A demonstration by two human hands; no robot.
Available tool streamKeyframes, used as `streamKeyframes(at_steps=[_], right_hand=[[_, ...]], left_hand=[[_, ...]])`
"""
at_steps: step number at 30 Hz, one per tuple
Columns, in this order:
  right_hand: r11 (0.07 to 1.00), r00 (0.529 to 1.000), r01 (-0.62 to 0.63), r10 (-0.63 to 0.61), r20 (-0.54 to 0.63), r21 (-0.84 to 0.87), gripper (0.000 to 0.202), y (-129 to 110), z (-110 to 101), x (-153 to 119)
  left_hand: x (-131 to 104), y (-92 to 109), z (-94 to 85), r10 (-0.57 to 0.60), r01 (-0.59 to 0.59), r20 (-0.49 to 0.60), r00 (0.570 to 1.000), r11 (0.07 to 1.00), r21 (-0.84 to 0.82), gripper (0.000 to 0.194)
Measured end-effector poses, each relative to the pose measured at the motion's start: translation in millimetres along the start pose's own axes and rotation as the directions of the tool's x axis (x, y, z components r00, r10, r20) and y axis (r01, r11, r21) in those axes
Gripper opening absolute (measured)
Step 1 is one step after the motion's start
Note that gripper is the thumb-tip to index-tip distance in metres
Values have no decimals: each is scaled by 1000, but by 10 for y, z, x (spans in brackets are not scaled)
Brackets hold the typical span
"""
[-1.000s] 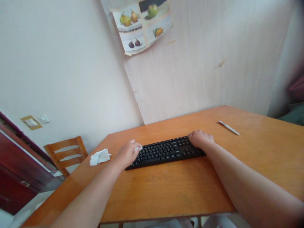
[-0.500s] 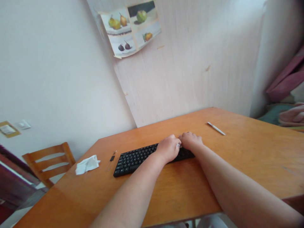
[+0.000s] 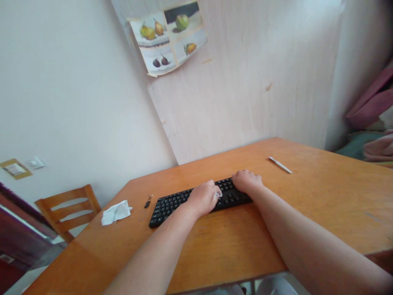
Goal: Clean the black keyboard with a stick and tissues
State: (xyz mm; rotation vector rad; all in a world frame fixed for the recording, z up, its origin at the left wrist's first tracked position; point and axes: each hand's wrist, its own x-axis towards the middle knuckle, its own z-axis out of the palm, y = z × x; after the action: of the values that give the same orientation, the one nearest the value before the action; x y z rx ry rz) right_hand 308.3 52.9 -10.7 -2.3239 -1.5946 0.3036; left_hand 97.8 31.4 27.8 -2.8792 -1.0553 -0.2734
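Observation:
A black keyboard [image 3: 231,196] lies slantwise on the wooden table. My left hand [image 3: 204,198] is over its middle, fingers curled closed. A small white wad [image 3: 218,194], perhaps tissue, shows between those fingers; most of it is hidden. At the keyboard's far right end, my right hand [image 3: 246,180] grips the edge, its fingertips partly out of sight. To the left of the keyboard lies a thin tool with a black middle part [image 3: 147,204], and beside that a crumpled white tissue [image 3: 116,213].
On the right of the wooden table [image 3: 322,196] lies a slim white pen-like stick [image 3: 280,165]. A wooden chair [image 3: 72,209] stands at the left edge. Behind the table is a pale board with fruit pictures [image 3: 168,39]. Fabric [image 3: 373,106] is heaped at the far right.
My left hand has moved left and slightly toward me along the keyboard, away from my right hand, uncovering keys on the right part. My right hand has stayed at the right end.

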Motion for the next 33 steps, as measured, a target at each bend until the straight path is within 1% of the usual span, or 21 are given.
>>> streamKeyframes(at_steps=[5, 10, 23, 33], right_hand=[[1000, 1000, 1, -1, 10, -4, 51, 11, -5, 4], [1000, 1000, 5, -5, 15, -11, 53, 19, -1, 10], [1000, 1000, 7, -7, 17, -19, 54, 32, -7, 9], [1000, 1000, 1, -1, 14, -13, 53, 50, 16, 25]], left_hand=[[-228, -217, -30, -58, 58, 12, 998, 998, -15, 23], [-432, -410, -83, -91, 92, 20, 996, 995, -31, 23], [-863, -736, -243, -214, 215, 54, 975, 976, -24, 23], [-1191, -1032, -262, -272, 273, 29, 962, 962, -19, 23]])
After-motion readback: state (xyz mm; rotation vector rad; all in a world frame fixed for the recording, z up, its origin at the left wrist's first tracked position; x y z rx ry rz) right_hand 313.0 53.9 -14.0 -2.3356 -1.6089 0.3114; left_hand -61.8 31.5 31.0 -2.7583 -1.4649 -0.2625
